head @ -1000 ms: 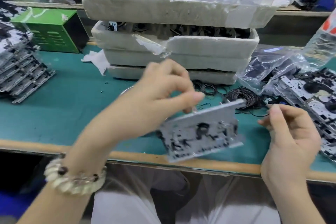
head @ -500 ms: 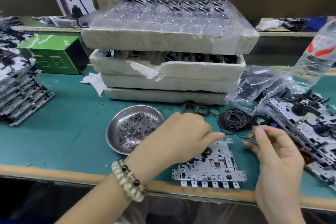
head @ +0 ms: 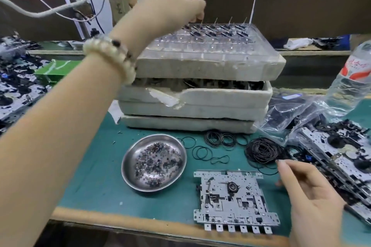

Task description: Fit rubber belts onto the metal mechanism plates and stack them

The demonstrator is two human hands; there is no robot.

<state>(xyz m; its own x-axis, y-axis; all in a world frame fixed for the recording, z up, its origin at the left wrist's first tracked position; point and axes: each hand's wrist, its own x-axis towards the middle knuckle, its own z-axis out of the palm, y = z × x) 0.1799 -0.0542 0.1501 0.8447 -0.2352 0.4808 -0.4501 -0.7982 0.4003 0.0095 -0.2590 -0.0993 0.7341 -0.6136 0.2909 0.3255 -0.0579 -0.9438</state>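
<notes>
A metal mechanism plate (head: 234, 196) lies flat on the green mat near the front edge. Behind it sit a dark pile of rubber belts (head: 263, 150) and several loose belts (head: 220, 138). My right hand (head: 309, 190) hovers right of the plate, its index fingertip touching the edge of the belt pile, thumb apart, nothing clearly held. My left hand (head: 172, 0) is stretched far forward over the clear tray (head: 220, 46) on top of the foam stack. Its bunched fingertips pinch the top of a metal pin part standing in that tray.
A steel dish (head: 154, 163) of small washers sits left of the plate. Stacked foam trays (head: 200, 106) fill the middle. More mechanism plates lie at the right (head: 341, 156) and far left (head: 12, 86). Plastic bags (head: 291, 110), a bottle (head: 351, 86) and a green box (head: 54, 70) stand around.
The plate was set down flat on the mat. My left hand let go of it and reached up to the clear tray. My right hand stayed by the belt pile.
</notes>
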